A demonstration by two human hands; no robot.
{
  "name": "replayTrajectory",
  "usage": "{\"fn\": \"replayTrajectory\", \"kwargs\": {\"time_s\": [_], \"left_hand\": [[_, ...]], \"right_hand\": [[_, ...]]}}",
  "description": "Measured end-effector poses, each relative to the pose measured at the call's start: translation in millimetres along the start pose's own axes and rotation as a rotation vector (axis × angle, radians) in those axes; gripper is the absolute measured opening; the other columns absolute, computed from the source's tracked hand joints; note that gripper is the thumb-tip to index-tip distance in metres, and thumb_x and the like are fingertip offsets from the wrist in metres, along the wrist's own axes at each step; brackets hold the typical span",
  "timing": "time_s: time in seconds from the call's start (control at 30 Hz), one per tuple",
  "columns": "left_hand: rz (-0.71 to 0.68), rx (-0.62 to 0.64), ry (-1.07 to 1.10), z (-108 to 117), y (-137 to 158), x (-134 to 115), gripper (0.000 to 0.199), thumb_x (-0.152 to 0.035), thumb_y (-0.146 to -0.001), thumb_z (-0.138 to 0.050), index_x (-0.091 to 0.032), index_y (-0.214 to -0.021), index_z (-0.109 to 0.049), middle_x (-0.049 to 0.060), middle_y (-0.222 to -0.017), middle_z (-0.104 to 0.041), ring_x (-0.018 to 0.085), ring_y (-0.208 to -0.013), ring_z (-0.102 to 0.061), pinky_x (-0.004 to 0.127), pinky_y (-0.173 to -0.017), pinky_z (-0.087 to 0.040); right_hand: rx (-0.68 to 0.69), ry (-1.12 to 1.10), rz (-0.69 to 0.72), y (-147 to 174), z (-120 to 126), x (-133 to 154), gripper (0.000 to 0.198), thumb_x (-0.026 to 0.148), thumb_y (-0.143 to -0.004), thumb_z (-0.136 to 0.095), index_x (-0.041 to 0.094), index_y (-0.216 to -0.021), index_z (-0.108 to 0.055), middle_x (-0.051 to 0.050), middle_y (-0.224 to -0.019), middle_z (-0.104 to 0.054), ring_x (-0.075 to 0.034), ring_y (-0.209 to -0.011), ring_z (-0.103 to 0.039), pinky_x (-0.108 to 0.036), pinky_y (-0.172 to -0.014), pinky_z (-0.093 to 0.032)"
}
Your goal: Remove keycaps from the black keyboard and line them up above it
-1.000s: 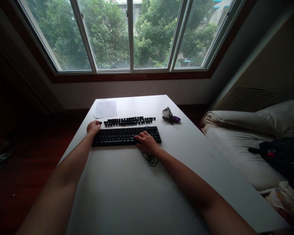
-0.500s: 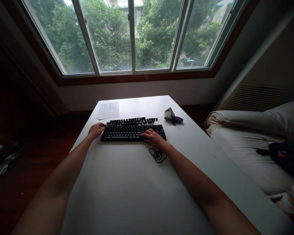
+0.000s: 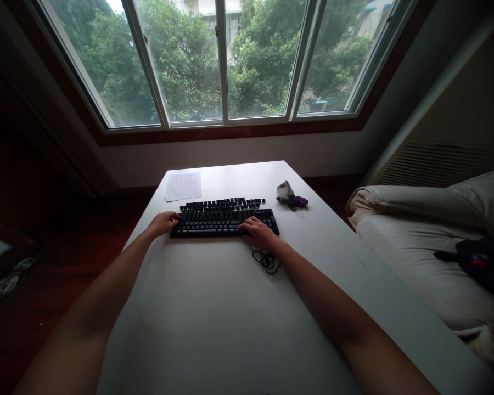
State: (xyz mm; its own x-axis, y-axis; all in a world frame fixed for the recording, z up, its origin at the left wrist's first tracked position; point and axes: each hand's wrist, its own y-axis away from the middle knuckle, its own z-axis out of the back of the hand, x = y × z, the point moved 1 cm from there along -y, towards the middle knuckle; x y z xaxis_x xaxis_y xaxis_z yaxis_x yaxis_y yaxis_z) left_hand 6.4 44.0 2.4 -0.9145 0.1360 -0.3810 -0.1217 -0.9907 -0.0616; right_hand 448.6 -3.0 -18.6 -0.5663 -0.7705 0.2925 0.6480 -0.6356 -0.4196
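A black keyboard (image 3: 208, 226) lies across the white table, with many of its keys showing. At its left end is my left hand (image 3: 163, 223), thumb and fingertips drawn together over the edge keys; whether a small keycap is between them is too small to tell. My right hand (image 3: 258, 232) rests over the keyboard's right part, fingers bent on the keys and thumb by the near edge, gripping it. Behind the keyboard stand rows of loose black keycaps (image 3: 218, 204). A coiled black cable (image 3: 267, 262) lies by my right wrist.
A printed paper sheet (image 3: 183, 186) lies at the table's far left. A grey cloth item (image 3: 285, 192) and a purple bundle (image 3: 299, 202) are at the far right. A pale sofa (image 3: 407, 241) stands right of the table, with a dark bag (image 3: 486, 263) on it.
My left hand has shifted slightly right and toward me at the keyboard's left end. The right hand stays on the keyboard; the whole view has moved a little.
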Motion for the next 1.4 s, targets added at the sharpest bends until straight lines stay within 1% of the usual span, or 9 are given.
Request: {"fn": "replayTrajectory", "kwargs": {"time_s": [0.33, 0.47, 0.57, 0.8, 0.97, 1.07, 1.17, 1.27, 1.4], "left_hand": [[-0.014, 0.073, -0.013, 10.8, 4.0, -7.7, 0.030, -0.036, -0.073, -0.063, -0.025, -0.099, -0.074, 0.003, -0.095, -0.075, 0.023, -0.088, -0.067, 0.030, -0.078, -0.051], [-0.064, 0.079, -0.078, 14.2, 4.9, -9.2, 0.027, -0.033, -0.071, -0.062, -0.027, -0.095, -0.074, 0.003, -0.093, -0.074, 0.022, -0.083, -0.066, 0.029, -0.075, -0.050], [-0.119, 0.080, -0.149, 15.5, 3.9, -11.4, 0.025, -0.031, -0.072, -0.060, -0.027, -0.092, -0.074, 0.003, -0.095, -0.073, 0.022, -0.085, -0.066, 0.030, -0.077, -0.048], [-0.177, 0.114, -0.310, 18.0, 0.2, -21.4, 0.023, -0.023, -0.075, -0.059, -0.027, -0.093, -0.073, 0.006, -0.100, -0.071, 0.024, -0.090, -0.065, 0.032, -0.084, -0.047], [-0.161, 0.141, -0.343, 19.3, -1.1, -27.4, 0.017, -0.022, -0.076, -0.063, -0.027, -0.088, -0.073, 0.007, -0.101, -0.070, 0.026, -0.093, -0.065, 0.035, -0.088, -0.046], [-0.152, 0.137, -0.307, 18.3, -0.7, -29.7, 0.010, -0.028, -0.079, -0.064, -0.027, -0.084, -0.073, 0.008, -0.098, -0.070, 0.026, -0.093, -0.065, 0.035, -0.089, -0.046], [-0.107, 0.110, -0.257, 16.0, 0.2, -28.8, 0.011, -0.032, -0.080, -0.064, -0.028, -0.084, -0.073, 0.007, -0.098, -0.071, 0.027, -0.095, -0.065, 0.034, -0.090, -0.046], [-0.097, 0.063, -0.232, 13.3, 1.5, -23.3, 0.014, -0.034, -0.081, -0.064, -0.030, -0.089, -0.075, 0.005, -0.100, -0.073, 0.026, -0.096, -0.065, 0.033, -0.089, -0.046], [-0.100, 0.009, -0.208, 9.1, 5.9, -12.1, 0.021, -0.037, -0.085, -0.060, -0.030, -0.099, -0.075, 0.003, -0.103, -0.073, 0.024, -0.092, -0.066, 0.032, -0.083, -0.048]], "right_hand": [[0.002, 0.037, -0.012, 1.4, 2.7, 4.0, 0.034, 0.019, -0.085, -0.067, 0.022, -0.119, -0.066, -0.009, -0.108, -0.065, -0.025, -0.108, -0.053, -0.041, -0.093, -0.050], [0.001, 0.041, -0.022, 1.4, 2.0, 4.9, 0.033, 0.020, -0.086, -0.067, 0.022, -0.118, -0.066, -0.009, -0.108, -0.065, -0.025, -0.108, -0.053, -0.040, -0.092, -0.050], [-0.006, 0.041, -0.023, 1.0, 1.4, 5.2, 0.031, 0.020, -0.087, -0.065, 0.022, -0.118, -0.067, -0.009, -0.107, -0.065, -0.025, -0.107, -0.053, -0.040, -0.092, -0.050], [-0.018, 0.047, -0.029, 0.8, 0.7, 5.8, 0.029, 0.021, -0.087, -0.065, 0.021, -0.116, -0.067, -0.009, -0.107, -0.065, -0.024, -0.107, -0.052, -0.039, -0.091, -0.050], [-0.019, 0.055, -0.032, 0.6, -0.1, 6.2, 0.029, 0.021, -0.087, -0.065, 0.022, -0.116, -0.067, -0.009, -0.107, -0.065, -0.024, -0.107, -0.053, -0.039, -0.091, -0.050], [-0.022, 0.058, -0.036, 0.5, -0.4, 6.0, 0.030, 0.020, -0.087, -0.066, 0.022, -0.116, -0.067, -0.009, -0.107, -0.065, -0.024, -0.107, -0.053, -0.039, -0.091, -0.051], [-0.019, 0.061, -0.038, 0.6, -0.4, 5.9, 0.030, 0.020, -0.087, -0.066, 0.023, -0.117, -0.067, -0.009, -0.107, -0.065, -0.024, -0.107, -0.053, -0.039, -0.090, -0.051], [-0.018, 0.064, -0.041, 0.7, -0.7, 5.8, 0.030, 0.020, -0.087, -0.065, 0.023, -0.117, -0.067, -0.009, -0.107, -0.065, -0.024, -0.107, -0.053, -0.039, -0.091, -0.050], [-0.024, 0.065, -0.039, 0.1, -1.7, 5.8, 0.029, 0.021, -0.088, -0.065, 0.022, -0.117, -0.067, -0.009, -0.108, -0.065, -0.024, -0.108, -0.052, -0.039, -0.091, -0.050]]}}
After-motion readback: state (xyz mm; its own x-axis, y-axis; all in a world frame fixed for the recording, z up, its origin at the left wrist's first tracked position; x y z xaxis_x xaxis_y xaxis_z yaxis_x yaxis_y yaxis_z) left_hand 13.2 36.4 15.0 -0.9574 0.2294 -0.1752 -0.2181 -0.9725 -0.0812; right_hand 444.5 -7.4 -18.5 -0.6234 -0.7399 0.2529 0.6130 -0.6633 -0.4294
